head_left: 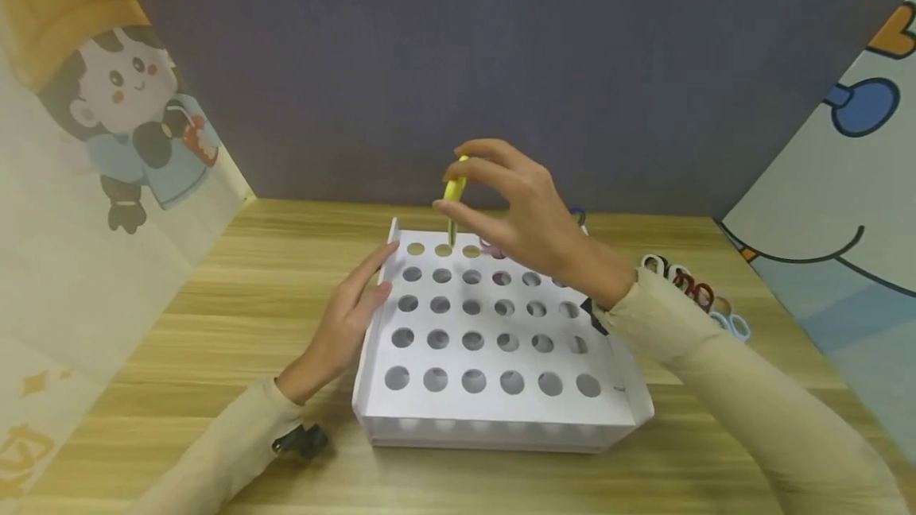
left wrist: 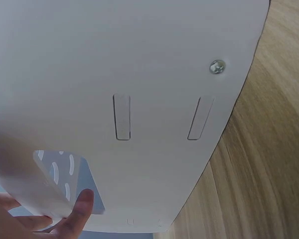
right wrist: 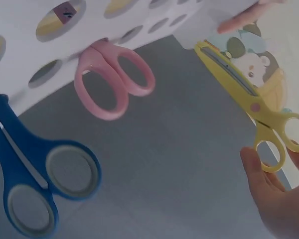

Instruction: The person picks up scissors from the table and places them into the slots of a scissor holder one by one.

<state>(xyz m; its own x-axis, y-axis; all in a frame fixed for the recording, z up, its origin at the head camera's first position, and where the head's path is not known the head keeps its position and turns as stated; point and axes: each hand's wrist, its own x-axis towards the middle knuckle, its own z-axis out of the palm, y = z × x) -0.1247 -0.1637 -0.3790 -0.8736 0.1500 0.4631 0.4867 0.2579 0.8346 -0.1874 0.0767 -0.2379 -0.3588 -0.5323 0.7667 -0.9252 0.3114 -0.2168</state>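
A white rack (head_left: pixel 458 405) with rows of round holes stands on the table. My left hand (head_left: pixel 342 323) grips its left side panel, fingers and thumb at the edge beside a cutout in the left wrist view. Above the rack's back row, my right hand (head_left: pixel 533 217) pinches yellow scissors (right wrist: pixel 256 105) by the finger loops. Their tip points down over a back-row hole near the left corner, and the blades look closed. Pink scissors (right wrist: pixel 104 79) stand in a back-row hole with loops up. Blue scissors (right wrist: pixel 27 164) stand in another, farther right.
Right of the rack, several scissors lie on the wooden table (head_left: pixel 286 261), among them white-handled (head_left: pixel 653 261), dark red (head_left: pixel 703 296) and light blue (head_left: pixel 739 329) ones. A grey wall (head_left: pixel 429 70) rises behind the rack, with cartoon-printed panels on both sides.
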